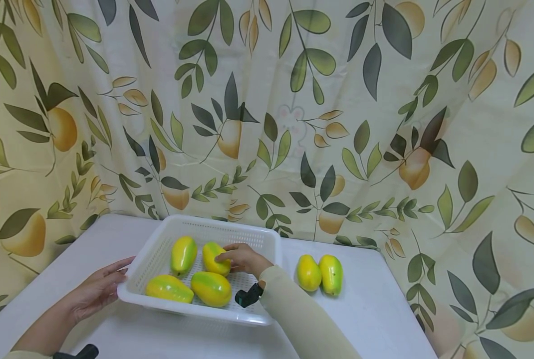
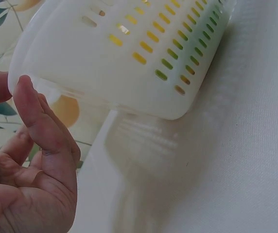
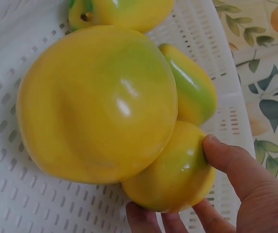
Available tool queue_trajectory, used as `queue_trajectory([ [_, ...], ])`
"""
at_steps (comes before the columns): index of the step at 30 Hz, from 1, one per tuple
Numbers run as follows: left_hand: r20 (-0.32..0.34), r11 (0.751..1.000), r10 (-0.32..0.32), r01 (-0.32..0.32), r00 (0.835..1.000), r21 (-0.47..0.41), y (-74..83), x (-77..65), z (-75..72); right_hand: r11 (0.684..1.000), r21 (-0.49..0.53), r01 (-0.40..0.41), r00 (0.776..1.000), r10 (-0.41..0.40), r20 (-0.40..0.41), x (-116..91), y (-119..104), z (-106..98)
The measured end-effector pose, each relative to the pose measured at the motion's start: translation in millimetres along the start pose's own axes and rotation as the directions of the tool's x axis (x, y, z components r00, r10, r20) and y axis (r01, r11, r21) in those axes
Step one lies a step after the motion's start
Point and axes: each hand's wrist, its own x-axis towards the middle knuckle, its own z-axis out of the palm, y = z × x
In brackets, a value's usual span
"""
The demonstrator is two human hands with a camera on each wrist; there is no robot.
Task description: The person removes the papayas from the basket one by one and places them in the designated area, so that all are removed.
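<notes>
A white perforated plastic basket holds several glossy yellow-green papayas. My left hand is at its left end; in the left wrist view the thumb and index finger pinch the basket rim. Inside the basket, my right hand grips the back right papaya, with the thumb on one side and the fingertips on the other in the right wrist view. Close by lie the back left papaya, the front left papaya and the front right papaya, which looks largest in the right wrist view.
Two more papayas lie side by side on the white table, right of the basket. A curtain printed with leaves and fruit hangs behind the table and along its sides. Dark wrist camera mounts sit on both wrists.
</notes>
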Motion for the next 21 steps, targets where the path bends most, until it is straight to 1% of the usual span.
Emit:
queue_trajectory([
  [8,0.017,1.000,0.008,-0.008,1.000,0.000,-0.8,-0.3,-0.7,1.000,-0.011,0.003,1.000,-0.003,-0.001,1.3,0.0,0.0],
  [11,0.003,1.000,0.004,-0.004,1.000,0.003,-0.7,-0.2,-0.3,1.000,-0.013,0.002,1.000,-0.002,0.000,-0.6,-0.8,-0.2],
  [15,0.000,1.000,0.008,-0.008,1.000,0.010,0.0,-0.5,0.4,1.000,0.009,-0.002,1.000,0.002,-0.001,-1.2,-1.4,0.0],
  [18,0.013,1.000,0.018,-0.018,1.000,0.013,0.5,-1.1,0.9,0.999,0.031,-0.007,1.000,0.007,-0.003,-1.0,-1.6,0.0],
  [21,0.017,1.000,0.022,-0.022,1.000,0.011,0.2,-1.3,1.2,0.999,0.033,-0.013,1.000,0.013,-0.005,-0.8,-2.2,-1.0],
])
